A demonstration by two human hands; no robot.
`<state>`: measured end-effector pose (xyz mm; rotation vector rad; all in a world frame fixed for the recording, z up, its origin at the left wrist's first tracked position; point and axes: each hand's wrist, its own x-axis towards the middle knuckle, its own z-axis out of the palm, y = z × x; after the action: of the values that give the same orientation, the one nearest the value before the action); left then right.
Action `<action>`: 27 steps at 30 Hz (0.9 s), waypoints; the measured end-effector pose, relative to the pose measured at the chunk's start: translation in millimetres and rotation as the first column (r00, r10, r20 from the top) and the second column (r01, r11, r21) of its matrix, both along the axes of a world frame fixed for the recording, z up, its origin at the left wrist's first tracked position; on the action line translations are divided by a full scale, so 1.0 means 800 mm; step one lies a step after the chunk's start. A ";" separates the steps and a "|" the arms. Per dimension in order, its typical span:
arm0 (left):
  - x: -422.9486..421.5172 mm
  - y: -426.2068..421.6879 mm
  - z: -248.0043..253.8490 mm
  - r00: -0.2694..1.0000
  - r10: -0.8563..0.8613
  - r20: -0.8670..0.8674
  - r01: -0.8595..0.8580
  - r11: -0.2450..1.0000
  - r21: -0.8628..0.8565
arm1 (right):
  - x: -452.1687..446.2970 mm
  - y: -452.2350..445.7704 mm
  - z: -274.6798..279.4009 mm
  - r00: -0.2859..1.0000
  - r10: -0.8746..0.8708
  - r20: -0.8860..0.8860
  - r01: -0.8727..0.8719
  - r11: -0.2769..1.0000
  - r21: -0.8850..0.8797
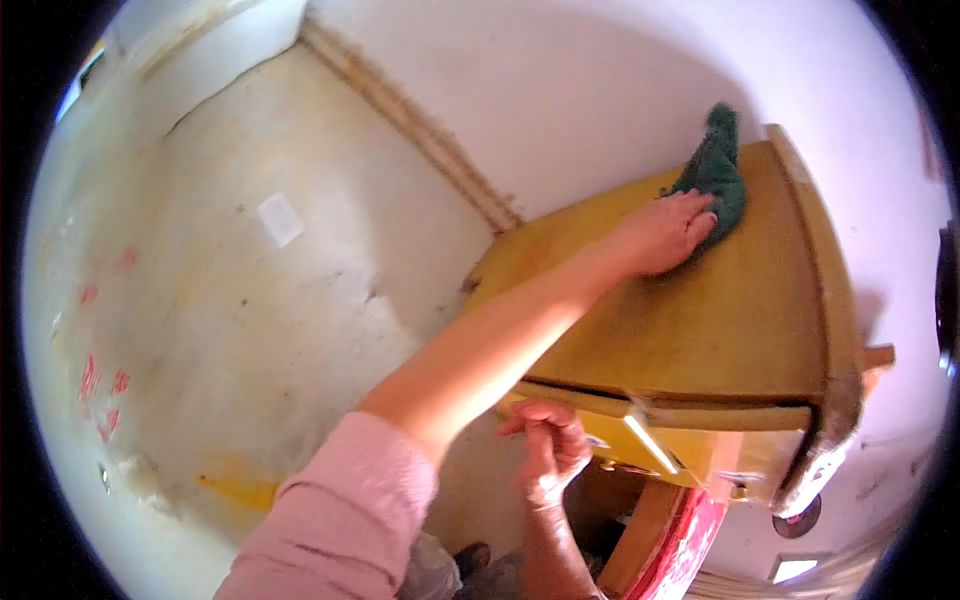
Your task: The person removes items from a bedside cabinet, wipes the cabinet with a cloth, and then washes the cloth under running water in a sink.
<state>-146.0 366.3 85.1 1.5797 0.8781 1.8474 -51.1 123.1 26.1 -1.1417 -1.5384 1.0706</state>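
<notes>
My left hand (672,232), at the end of the pink sleeve, reaches across to the right and presses on a dark green cloth (718,172). The cloth is bunched under my fingers on the yellow-brown wooden cabinet top (690,330), and its upper end rises towards the wall. My right hand (550,442) hangs in front of the drawer side of the cabinet, below the top's front edge. Its fingers are loosely bent and partly apart, with nothing seen in them.
Drawer fronts (740,425) with small knobs lie under the top. A chair with a red patterned cover (680,545) stands close in front. A pale wall (590,90) runs behind the cabinet. On the floor lies a white paper (280,220).
</notes>
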 end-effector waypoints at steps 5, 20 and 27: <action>0.001 -0.034 -0.199 0.997 -0.046 -0.069 -0.010 0.761 -0.649 | 0.014 0.010 -0.049 0.946 0.180 0.272 -0.059 0.915 -0.399; -0.113 -0.565 -0.294 0.428 -0.004 -0.904 -0.606 0.741 -0.290 | 0.023 -0.054 -0.189 0.922 0.037 -0.385 -0.333 0.582 -0.742; -0.331 -0.746 -0.414 -0.028 -0.278 -0.960 -0.885 0.453 -0.106 | 0.024 -0.064 -0.169 0.948 0.076 -0.310 -0.279 0.672 -0.687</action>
<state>-410.6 -230.7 -246.1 1.7519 2.5969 -0.2609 -31.6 71.8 -109.1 -1.2983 -1.0269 2.0026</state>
